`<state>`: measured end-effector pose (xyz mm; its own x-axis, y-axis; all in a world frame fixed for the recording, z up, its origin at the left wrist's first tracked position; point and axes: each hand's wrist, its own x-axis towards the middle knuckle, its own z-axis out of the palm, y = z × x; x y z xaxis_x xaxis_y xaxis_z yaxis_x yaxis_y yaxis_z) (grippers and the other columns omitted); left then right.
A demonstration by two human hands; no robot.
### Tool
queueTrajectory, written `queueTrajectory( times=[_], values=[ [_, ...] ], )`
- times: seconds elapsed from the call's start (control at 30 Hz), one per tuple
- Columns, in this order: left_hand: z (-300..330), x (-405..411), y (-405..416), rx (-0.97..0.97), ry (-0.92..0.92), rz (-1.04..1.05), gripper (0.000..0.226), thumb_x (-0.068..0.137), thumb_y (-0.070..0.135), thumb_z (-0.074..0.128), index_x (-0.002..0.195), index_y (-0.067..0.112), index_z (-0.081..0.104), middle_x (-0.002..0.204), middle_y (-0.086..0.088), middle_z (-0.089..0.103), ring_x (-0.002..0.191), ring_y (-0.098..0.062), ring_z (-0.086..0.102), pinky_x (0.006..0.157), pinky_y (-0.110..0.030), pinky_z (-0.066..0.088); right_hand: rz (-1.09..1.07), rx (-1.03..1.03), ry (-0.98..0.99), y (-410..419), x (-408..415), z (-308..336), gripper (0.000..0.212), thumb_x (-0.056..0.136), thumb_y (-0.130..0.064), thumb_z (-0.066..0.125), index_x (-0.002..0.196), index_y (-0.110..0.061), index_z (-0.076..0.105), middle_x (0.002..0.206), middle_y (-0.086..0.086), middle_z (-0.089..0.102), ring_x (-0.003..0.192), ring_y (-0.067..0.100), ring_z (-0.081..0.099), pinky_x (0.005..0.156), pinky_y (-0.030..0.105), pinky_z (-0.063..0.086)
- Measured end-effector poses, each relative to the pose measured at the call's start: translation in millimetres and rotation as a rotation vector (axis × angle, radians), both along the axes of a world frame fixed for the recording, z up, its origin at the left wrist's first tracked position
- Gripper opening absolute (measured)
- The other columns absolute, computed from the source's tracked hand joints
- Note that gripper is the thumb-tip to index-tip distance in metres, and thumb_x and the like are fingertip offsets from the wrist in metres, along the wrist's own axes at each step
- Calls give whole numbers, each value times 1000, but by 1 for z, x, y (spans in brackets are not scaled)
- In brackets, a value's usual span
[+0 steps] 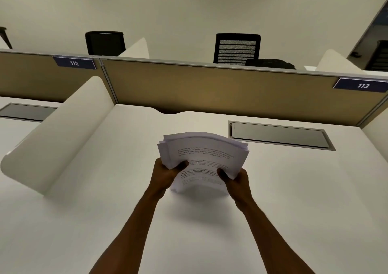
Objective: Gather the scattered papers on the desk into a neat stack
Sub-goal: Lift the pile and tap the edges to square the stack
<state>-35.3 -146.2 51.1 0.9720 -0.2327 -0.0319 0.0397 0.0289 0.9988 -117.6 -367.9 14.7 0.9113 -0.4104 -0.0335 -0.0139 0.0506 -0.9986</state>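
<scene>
A thick bundle of white printed papers [204, 154] is held above the white desk [105, 210], bowed upward in the middle, its sheet edges fanned and uneven at the far and left sides. My left hand [165, 174] grips the bundle's near left corner with the thumb on top. My right hand [236, 179] grips the near right corner the same way. The bundle's near edge hangs just over the desk surface, casting a shadow below. No loose sheets show elsewhere on the desk.
A grey cable hatch [279, 135] is set into the desk at the back right. A tan partition [210, 88] runs along the far edge, labelled 113. A white curved divider [58, 135] stands on the left. Black chairs stand behind the partition.
</scene>
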Motion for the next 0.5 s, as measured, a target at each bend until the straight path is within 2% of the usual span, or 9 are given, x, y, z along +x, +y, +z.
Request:
queueTrajectory(
  times=[0.1,0.17,0.23,0.3,0.37,0.5],
  values=[
    [5,0,-2,16,-1,2,37,69,23,85,104,31,75,106,-2,77,99,-23,73,85,-50,61,-3,5,2,-2,3,7,28,82,-21,78,109,-25,71,104,-1,76,97,21,72,79,33,62],
    [8,2,0,3,-20,4,40,68,29,87,107,31,75,108,-1,77,98,-25,74,83,-50,61,6,14,-34,-4,3,15,27,77,-28,80,103,-31,72,103,-2,77,93,19,73,73,30,62],
    [9,2,3,-20,-28,3,48,66,35,88,111,29,73,110,-1,76,100,-25,73,82,-47,61,7,-4,-63,-5,1,18,35,74,-32,82,107,-31,70,106,-5,76,93,15,73,71,25,61],
    [6,-3,6,-20,-21,13,55,64,39,89,114,28,71,111,0,76,100,-22,73,82,-43,62,5,-33,-49,-6,-2,14,43,73,-28,84,112,-28,66,109,-7,74,97,11,71,75,26,61],
    [-2,-10,7,-26,-8,38,57,65,38,89,116,25,69,111,0,76,100,-22,73,80,-40,63,0,-21,-12,-6,-5,6,41,76,-21,83,113,-27,65,109,-6,73,100,16,70,80,33,62],
    [-15,-27,-5,-16,-9,67,49,73,30,86,117,19,68,110,-3,76,99,-23,74,75,-39,64,-20,67,23,5,-9,-4,36,76,-15,82,107,-27,69,106,-1,75,98,24,71,75,32,62]
  ],
)
